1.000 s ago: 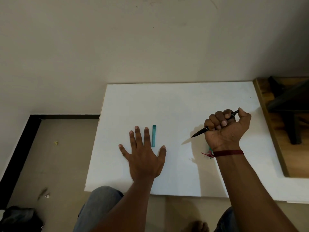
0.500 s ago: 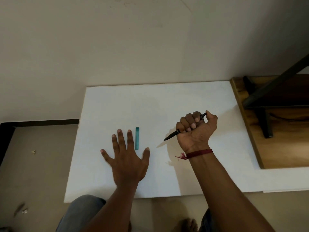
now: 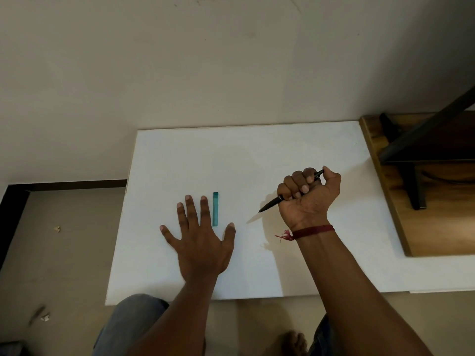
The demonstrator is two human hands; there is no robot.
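White surface: rectangular, far edge against the wall, left edge bordering floor, right edge abutting a wooden stand. Bare room across its far half and between the hands.

Left hand: palm down, flat on the surface, fingers spread and straight.

Right hand: raised and fisted round a black pen, thumb at the upper end. A red thread is on the wrist.

Pen: slanted, tip pointing down-left, clear of the surface, its shadow apart from it.

Teal bar: lies lengthwise on the surface, just beside the left index finger, beyond the thumb; near the pen tip, not touching.
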